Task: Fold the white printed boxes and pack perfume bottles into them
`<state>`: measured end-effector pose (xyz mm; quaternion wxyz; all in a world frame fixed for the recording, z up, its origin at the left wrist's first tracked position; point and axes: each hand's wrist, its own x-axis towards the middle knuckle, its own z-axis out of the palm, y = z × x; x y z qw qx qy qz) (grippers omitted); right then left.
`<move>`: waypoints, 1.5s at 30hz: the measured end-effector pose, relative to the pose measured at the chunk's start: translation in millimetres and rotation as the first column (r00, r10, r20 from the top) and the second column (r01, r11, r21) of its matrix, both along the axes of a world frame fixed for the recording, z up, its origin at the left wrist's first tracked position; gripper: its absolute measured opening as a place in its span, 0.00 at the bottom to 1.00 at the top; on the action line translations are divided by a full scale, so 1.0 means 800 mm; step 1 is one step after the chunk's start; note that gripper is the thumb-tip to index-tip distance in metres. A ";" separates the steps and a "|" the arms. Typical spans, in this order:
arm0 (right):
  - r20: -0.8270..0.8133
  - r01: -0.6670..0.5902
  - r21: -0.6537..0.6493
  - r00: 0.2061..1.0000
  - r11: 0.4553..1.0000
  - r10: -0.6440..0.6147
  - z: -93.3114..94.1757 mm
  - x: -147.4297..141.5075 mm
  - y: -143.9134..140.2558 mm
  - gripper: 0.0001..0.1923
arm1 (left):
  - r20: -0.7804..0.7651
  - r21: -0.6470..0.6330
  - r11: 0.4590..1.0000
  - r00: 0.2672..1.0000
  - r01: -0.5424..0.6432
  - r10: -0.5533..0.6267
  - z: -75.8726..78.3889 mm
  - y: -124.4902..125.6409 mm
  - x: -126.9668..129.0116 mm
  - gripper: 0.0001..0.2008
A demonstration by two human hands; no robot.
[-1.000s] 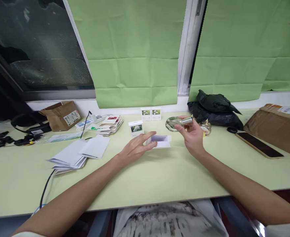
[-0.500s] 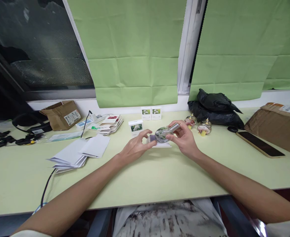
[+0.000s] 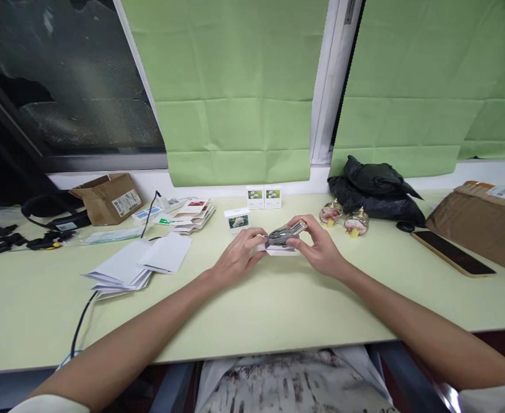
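A clear glass perfume bottle (image 3: 280, 236) with a silver cap lies tilted over a white box (image 3: 276, 252) in front of me. My right hand (image 3: 321, 248) grips the bottle at its cap end, thumb on the near side. The left end of the white box is between the fingers and thumb of my left hand (image 3: 240, 253). The bottle's round body is low against the box; whether it is inside, I cannot tell. Just behind my left hand stands a small white box with a flower picture (image 3: 237, 220).
Two similar boxes (image 3: 264, 197) stand by the wall. Ornate round bottles (image 3: 356, 222) and black plastic bags (image 3: 375, 192) are at back right, near a phone (image 3: 453, 253) and a brown package (image 3: 480, 223). Folded white papers (image 3: 123, 267) and an open carton (image 3: 108, 199) lie left.
The bottle has come down and flattened toward the white box, carried by my right hand. My left hand's fingers have closed in around the box's left end.
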<state>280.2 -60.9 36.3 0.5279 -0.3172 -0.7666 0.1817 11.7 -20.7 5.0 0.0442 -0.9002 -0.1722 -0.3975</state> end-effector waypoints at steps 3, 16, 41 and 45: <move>0.121 0.007 0.068 0.993 0.998 -0.015 0.000 0.003 -0.003 0.14 | 0.051 -0.025 1.000 0.999 -0.008 0.010 -0.005 0.000 0.001 0.27; 0.151 0.048 0.183 0.986 0.982 -0.076 -0.007 0.002 -0.002 0.15 | 0.003 -0.373 0.917 0.988 -0.144 0.157 0.003 -0.012 0.005 0.19; 0.199 0.021 0.339 0.975 0.941 -0.093 0.005 0.002 -0.008 0.21 | 0.074 -0.591 0.806 0.991 -0.044 0.108 0.000 -0.019 0.010 0.18; 0.231 0.015 0.338 0.968 0.941 -0.098 0.012 0.002 -0.009 0.21 | 0.131 -0.647 0.762 0.988 0.021 0.084 0.003 -0.025 0.016 0.20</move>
